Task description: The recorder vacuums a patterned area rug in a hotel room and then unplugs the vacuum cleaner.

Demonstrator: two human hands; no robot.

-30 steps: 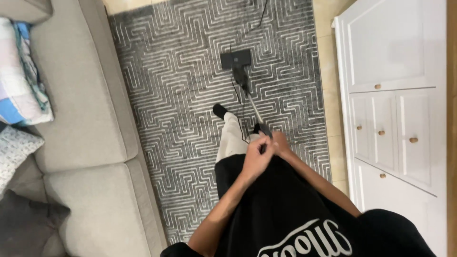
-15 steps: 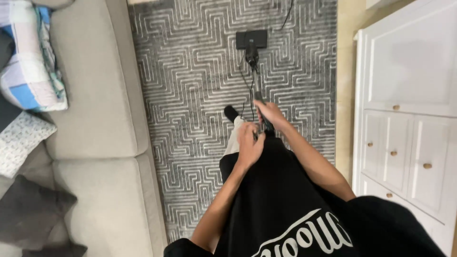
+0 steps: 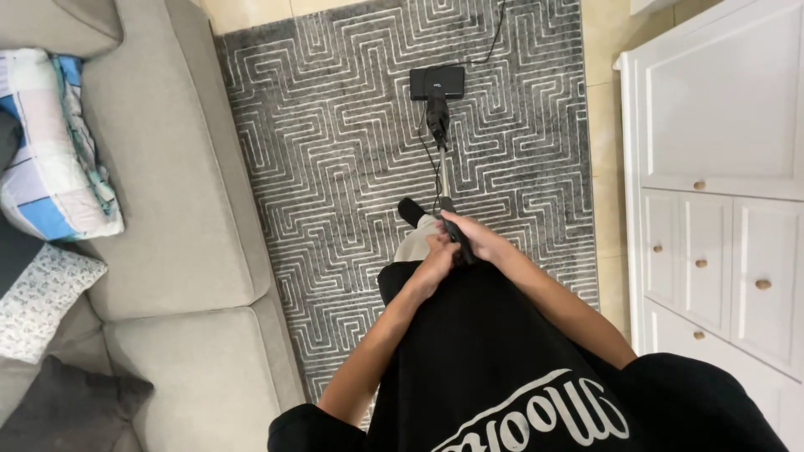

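Head view, looking straight down: both hands sit together on the dark handle (image 3: 459, 243) of a stick vacuum. The left hand (image 3: 435, 266) is curled round the lower part of the grip, fingers clenched on it, and the right hand (image 3: 479, 238) is wrapped over the top, grasping the same handle just above, the two touching. The thin shaft (image 3: 437, 176) runs forward from the hands to the flat black floor head (image 3: 436, 82), which lies flat on the grey maze-pattern rug (image 3: 335, 151) near its far edge, well apart from the person's feet. A black-socked foot (image 3: 409, 210) shows just left of the shaft, close under the hands. A dark cord (image 3: 494, 33) trails off the rug's far side toward the top of frame. The grey sofa (image 3: 176, 218) runs down the left with a patchwork pillow (image 3: 50, 167) and other cushions on it; a white cabinet (image 3: 720, 209) with round wooden knobs stands on the right, off the rug on the pale tile floor (image 3: 605, 125). To do this stroke well, my read is: keep the head flat on the pile, not tipped onto one edge, and push in straight lanes along the rug's length so passes overlap. Keep the lower hand steering and the upper one driving. Watch the cord near the head so it does not get run over, and mind the rug edge, which could ruck up under the head.
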